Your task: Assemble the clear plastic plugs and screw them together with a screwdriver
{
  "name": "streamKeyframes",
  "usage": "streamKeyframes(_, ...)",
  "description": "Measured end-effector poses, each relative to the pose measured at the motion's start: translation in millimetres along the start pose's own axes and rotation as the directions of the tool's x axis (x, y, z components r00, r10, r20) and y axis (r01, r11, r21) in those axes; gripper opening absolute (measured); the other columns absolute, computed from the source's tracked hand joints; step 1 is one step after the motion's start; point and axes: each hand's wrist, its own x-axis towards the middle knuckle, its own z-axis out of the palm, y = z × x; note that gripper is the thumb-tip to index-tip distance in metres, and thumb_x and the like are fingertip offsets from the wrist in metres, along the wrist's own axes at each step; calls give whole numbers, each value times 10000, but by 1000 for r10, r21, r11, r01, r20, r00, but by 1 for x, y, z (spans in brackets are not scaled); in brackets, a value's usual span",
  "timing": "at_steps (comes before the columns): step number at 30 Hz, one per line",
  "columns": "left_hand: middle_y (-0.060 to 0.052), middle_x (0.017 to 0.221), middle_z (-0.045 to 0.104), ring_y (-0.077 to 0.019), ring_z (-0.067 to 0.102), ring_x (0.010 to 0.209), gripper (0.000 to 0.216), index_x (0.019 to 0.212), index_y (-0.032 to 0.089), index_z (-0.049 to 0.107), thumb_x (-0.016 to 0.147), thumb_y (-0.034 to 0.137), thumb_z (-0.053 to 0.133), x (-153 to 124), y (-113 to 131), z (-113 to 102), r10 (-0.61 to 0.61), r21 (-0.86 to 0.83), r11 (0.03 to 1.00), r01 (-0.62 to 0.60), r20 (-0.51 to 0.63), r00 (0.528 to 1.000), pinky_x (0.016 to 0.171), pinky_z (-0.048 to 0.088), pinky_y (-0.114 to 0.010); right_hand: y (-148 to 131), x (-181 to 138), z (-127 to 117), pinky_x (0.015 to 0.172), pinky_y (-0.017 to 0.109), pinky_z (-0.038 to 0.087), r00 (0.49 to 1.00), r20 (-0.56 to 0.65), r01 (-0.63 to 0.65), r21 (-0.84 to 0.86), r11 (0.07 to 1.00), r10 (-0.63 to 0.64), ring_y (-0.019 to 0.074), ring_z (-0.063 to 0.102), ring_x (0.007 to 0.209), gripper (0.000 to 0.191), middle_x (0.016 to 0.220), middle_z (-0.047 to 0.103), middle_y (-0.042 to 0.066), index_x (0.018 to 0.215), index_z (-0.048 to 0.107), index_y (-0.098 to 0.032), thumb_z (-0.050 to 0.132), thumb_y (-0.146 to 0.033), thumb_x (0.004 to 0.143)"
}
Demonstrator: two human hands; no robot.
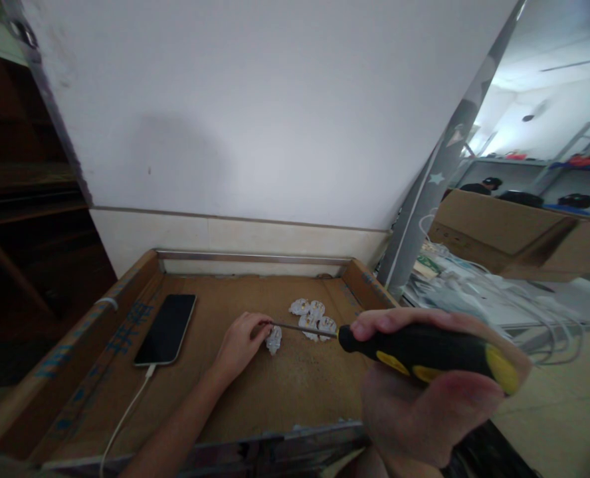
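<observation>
My right hand [424,392] is wrapped round the black and yellow handle of a screwdriver [427,352], close to the camera. Its thin metal shaft points left across the wooden tray. At the shaft's tip my left hand [242,338] is closed in a pinch; what lies between its fingertips is too small to make out. Right beside those fingertips is a small white plastic-looking piece [274,340], beneath the shaft's end. Several similar white pieces [311,318] with small yellowish metal-like spots lie grouped further right, partly behind the shaft.
A black-screened phone [166,330] with a white cable [128,411] lies at the tray's left. The wooden tray [319,392] has raised side rails and backs onto a white wall [255,133]. Right of it are a cardboard box [494,226], plastic bags and cables; a person [482,187] is in the background.
</observation>
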Motion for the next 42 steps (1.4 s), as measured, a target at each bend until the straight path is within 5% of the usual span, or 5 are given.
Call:
streamKeyframes(9, -39, 899, 675, -198, 592, 863, 173, 943, 225, 651, 869, 292, 510, 0, -1, 1, 39, 30, 999, -39, 14, 999, 796, 459, -329, 1, 1, 2, 450, 302, 486, 1000, 12, 7, -51, 999, -7, 147, 544, 521, 225, 687, 555, 1, 994, 521, -189, 463, -379, 888)
streamKeyframes(32, -22, 926, 684, -181, 604, 892, 181, 952, 232, 666, 854, 187, 521, 0, 2, -1, 82, -29, 996, -81, 40, 996, 801, 460, -301, -9, 16, 14, 361, 258, 431, 989, 122, -107, 173, 979, 86, 139, 529, 458, 266, 635, 556, -4, 903, 597, -195, 511, -443, 859)
streamKeyframes(42, -27, 924, 677, -181, 603, 892, 176, 958, 228, 663, 884, 249, 504, 0, 4, -2, 85, -16, 996, -84, 37, 996, 811, 460, -307, -7, 20, 12, 350, 265, 423, 985, 171, -5, 188, 982, -28, 150, 537, 459, 244, 630, 577, 15, 934, 650, -189, 538, -392, 859)
